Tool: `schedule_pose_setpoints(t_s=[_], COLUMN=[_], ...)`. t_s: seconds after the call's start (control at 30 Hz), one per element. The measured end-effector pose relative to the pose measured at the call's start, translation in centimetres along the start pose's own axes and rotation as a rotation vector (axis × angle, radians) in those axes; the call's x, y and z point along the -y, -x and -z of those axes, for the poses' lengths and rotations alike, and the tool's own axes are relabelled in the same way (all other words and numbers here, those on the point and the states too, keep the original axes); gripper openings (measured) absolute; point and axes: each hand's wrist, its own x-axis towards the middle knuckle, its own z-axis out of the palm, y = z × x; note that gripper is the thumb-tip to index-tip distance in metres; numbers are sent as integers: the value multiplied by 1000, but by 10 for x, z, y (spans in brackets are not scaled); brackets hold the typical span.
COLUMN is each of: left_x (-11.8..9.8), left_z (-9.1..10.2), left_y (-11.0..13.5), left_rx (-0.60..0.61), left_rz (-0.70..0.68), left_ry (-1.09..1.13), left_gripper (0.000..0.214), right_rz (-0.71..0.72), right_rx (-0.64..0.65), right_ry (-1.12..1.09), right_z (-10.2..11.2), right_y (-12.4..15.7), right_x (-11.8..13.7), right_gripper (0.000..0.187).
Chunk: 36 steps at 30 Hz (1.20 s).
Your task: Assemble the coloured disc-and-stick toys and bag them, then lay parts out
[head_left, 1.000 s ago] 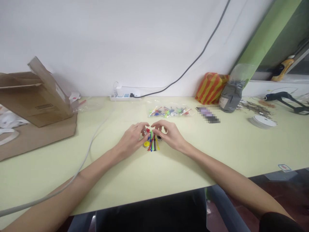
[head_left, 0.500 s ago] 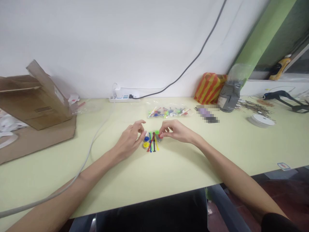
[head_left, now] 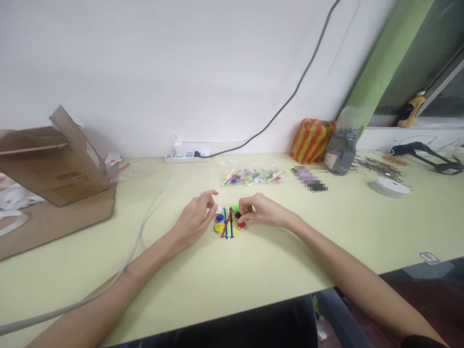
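A small cluster of coloured plastic parts lies mid-table: thin sticks (head_left: 228, 223), a blue disc (head_left: 219, 218), a yellow disc (head_left: 219, 227), a red disc (head_left: 241, 224) and a green piece (head_left: 235, 208). My left hand (head_left: 195, 218) rests just left of the discs, fingers loosely curled and apart, holding nothing. My right hand (head_left: 261, 211) sits to the right, fingertips pinched together at a small black piece (head_left: 238, 215) beside the red disc.
A clear bag of more coloured parts (head_left: 250, 176) lies behind the cluster. A white power strip (head_left: 186, 153) is at the wall, a grey cable (head_left: 137, 244) crosses left, cardboard box (head_left: 54, 159) far left. Striped bag (head_left: 311, 140), grey pouch (head_left: 339, 152), tape roll (head_left: 389, 186) right.
My right hand has drawn in and lowered onto the right side of the cluster, where a red disc now shows. My left hand has eased slightly left of the discs.
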Motion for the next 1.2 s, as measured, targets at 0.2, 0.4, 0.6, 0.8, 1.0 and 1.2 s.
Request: schedule_pose_setpoints(t_s=[0.2, 0.4, 0.6, 0.8, 1.0, 1.2], left_x=[0, 5, 8, 11, 14, 16], left_z=[3, 2, 4, 7, 4, 3], left_y=[1, 3, 3, 2, 1, 1], left_rx=[0, 9, -24, -24, -6, 14], left_rz=[28, 10, 33, 44, 33, 48], left_ry=[13, 26, 10, -16, 4, -12], left_gripper=[29, 30, 30, 31, 35, 37], right_rz=[-6, -15, -127, -101, 18, 67], right_rx=[-303, -427, -209, -132, -217, -225], right_ry=[152, 529, 799, 842, 824, 820], right_z=[-7, -16, 2, 6, 33, 57], right_y=[-3, -32, -97, -111, -94, -107], right_x=[-16, -54, -62, -57, -47, -39], right_gripper=[14, 46, 62, 47, 82, 83])
